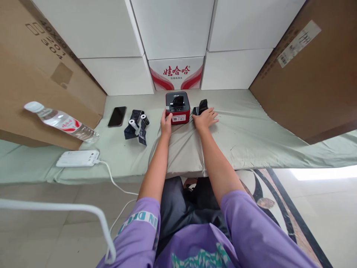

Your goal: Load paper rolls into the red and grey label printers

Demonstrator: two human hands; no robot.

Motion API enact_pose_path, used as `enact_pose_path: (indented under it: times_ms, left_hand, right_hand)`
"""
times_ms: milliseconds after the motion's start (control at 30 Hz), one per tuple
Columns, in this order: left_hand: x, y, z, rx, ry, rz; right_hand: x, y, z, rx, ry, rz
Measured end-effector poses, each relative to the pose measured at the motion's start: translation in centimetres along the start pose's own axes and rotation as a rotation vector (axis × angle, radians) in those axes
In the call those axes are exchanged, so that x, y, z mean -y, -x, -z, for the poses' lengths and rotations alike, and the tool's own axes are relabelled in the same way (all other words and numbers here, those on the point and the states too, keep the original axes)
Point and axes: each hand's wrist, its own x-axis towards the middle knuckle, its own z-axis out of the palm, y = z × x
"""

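Left: limp-looking black strips with small white rolls (136, 127) on the pale green cloth-covered worktop (237, 137); probably light, best lifted by a roll. Centre: the left hand (166, 124), thumb at the near left corner and fingers along the left side of a red-and-black, round-cornered box-shaped device (184, 113) standing on the worktop; whether they grip or merely rest cannot be told. The casing is presumably stiff, smooth and moderately heavy; opposed holds low on both sides would suit it. Right: the right hand (205, 118), outer fingers spread wide, at a small black angular piece (203, 105) just beside the device; a pinch cannot be confirmed. Likely light, rigid and slippery; hold by its edges.
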Motion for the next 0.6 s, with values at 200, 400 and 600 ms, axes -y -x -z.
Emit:
enact_pose_path:
  times_ms: [200, 400, 600]
  left_hand:
    - [-1.5, 0.7, -0.3, -0.044, -0.194, -0.026]
    - [-4.2, 3.7, -2.3, 0.011, -0.556, -0.363]
    - [-2.8, 4.8, -5.6, 0.481, -0.505, -0.207]
  right_hand:
    - [-0.4, 0.7, 0.9, -0.015, -0.022, 0.022]
    - [-4.2, -0.3, 1.7, 0.165, -0.164, 0.246]
    - [-7.6, 1.3, 1.0, 0.102, -0.147, 0.503]
